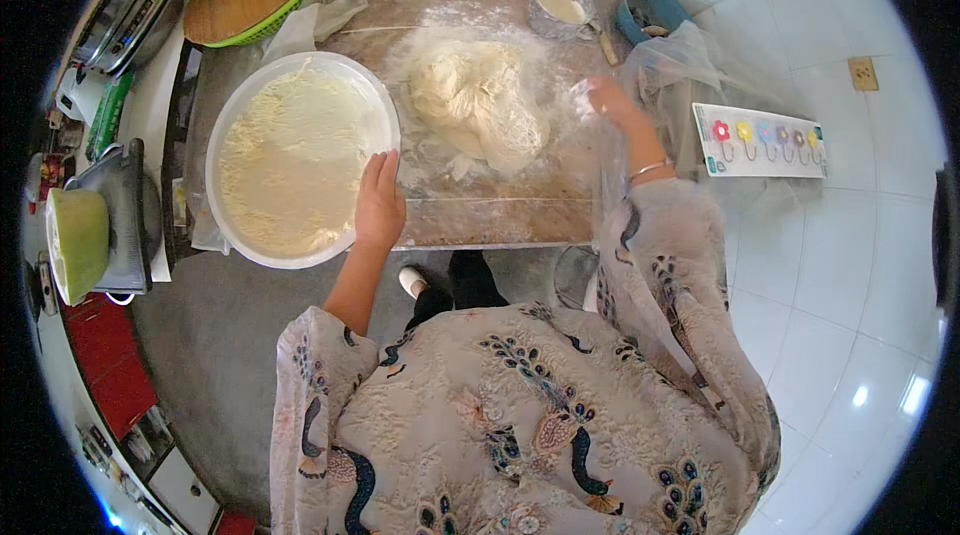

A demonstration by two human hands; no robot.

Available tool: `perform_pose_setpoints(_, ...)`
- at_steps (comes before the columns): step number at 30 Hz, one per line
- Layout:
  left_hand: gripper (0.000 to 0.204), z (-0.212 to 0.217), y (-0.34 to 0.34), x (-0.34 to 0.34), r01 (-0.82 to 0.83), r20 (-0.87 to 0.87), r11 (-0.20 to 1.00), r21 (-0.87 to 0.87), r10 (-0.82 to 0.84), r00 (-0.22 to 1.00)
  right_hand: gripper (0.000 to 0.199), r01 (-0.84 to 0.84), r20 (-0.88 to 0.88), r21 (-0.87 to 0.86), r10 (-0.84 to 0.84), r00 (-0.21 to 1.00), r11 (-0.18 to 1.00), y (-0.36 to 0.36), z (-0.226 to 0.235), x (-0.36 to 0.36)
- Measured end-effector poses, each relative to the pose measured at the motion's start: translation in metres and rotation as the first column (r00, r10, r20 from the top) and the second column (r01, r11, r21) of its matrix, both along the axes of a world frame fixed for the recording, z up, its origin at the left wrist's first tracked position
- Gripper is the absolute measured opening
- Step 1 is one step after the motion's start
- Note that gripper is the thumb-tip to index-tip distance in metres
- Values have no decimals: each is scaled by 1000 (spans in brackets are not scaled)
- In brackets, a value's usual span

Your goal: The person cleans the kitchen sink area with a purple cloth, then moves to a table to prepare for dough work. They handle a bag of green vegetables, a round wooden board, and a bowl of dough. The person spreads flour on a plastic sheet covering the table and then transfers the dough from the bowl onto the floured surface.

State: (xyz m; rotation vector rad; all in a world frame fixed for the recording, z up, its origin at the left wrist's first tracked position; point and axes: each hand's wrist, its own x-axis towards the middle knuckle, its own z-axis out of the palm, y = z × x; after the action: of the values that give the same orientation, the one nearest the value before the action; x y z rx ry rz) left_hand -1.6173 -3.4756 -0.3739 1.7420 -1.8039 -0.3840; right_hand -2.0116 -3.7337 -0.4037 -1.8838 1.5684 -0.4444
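My left hand (380, 202) grips the right rim of a wide white basin (219, 203), fingers lying along the edge and thumb hidden. Dried dough residue and flour coat the inside of the basin. To its right, a large lump of soft dough (478, 105) lies on a floured wooden board (500, 220). My right hand (610, 100) is right of the dough, a little above the board, with its fingers drawn together. White flour covers those fingertips; whether they pinch anything else I cannot make out.
Behind the dough stands a small bowl of flour (562, 7), near a blue-grey container (650, 10) and a short wooden handle (609, 48). Clear plastic sheeting (670, 65) covers the right edge. A green basket (290, 17) holding a round wooden board (228, 11) sits far left.
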Motion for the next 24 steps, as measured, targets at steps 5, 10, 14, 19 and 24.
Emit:
perform_pose_setpoints(5,49,-3,2,1,35,-34,996,-78,-37,999,30,-163,279,88,132,951,983,60,-30,7)
perform_pose_setpoints(10,47,-3,6,5,29,-35,996,-83,-32,999,44,226,370,214,-293,881,950,87,33,122)
perform_pose_setpoints(14,44,-4,2,-2,66,-37,994,-89,-69,997,71,1,106,117,-13,994,993,78,-78,67)
perform_pose_setpoints(19,43,1,4,4,10,6,997,-83,-10,1000,95,153,-349,-248,-236,907,957,133,-65,132)
perform_pose_setpoints(24,42,5,-3,-1,-38,-2,998,-50,38,999,86,391,170,194,-423,890,900,79,14,137)
